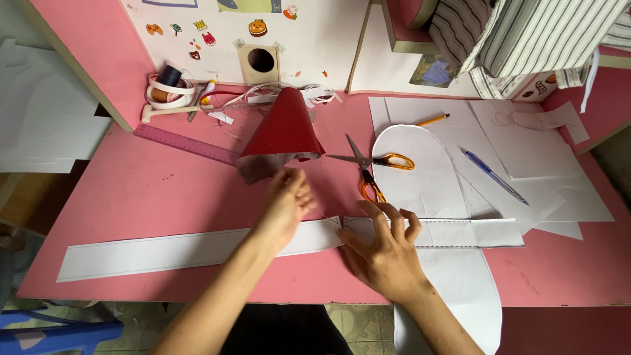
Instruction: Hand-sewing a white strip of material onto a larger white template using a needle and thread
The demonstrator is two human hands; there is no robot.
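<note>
Two long white paper strips lie end to end across the pink desk point(151, 197). My left hand point(284, 207) rests flat on the right end of the left strip point(164, 253). My right hand point(386, 250) presses with spread fingers on the left end of the right strip point(470, 232). The two ends meet between my hands. Just beyond my left hand stands a red paper cone point(284, 128) with a grey inside. Orange-handled scissors point(369, 164) lie open just past my right hand.
A large rounded white paper shape point(420, 171) and more white sheets point(526, 151) cover the right side, with a blue pen point(494, 176) and a yellow pencil point(432, 120). A purple ruler point(185, 144), tape rolls point(167, 92) and paper scraps lie at the back left.
</note>
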